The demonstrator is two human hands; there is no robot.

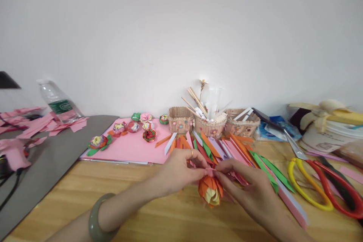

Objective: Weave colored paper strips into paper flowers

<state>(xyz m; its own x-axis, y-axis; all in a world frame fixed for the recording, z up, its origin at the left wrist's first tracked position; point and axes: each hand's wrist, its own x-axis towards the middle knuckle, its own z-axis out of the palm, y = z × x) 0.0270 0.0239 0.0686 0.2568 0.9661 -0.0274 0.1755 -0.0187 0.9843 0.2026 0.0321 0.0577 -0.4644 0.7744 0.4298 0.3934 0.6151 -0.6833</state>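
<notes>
Between my two hands hangs an orange paper flower with a pale yellow centre, its opening turned toward me. My left hand, with a ring and a green bangle on the wrist, pinches pink paper at the flower's upper edge. From the other side my right hand pinches the same pink paper with thumb and fingertips. Just behind the hands lie many folded paper strips in orange, pink, green, white and purple.
Finished paper flowers sit on a pink sheet at the left. Behind stand several small woven baskets, one with sticks. Scissors lie at the right. A water bottle and pink scraps are far left.
</notes>
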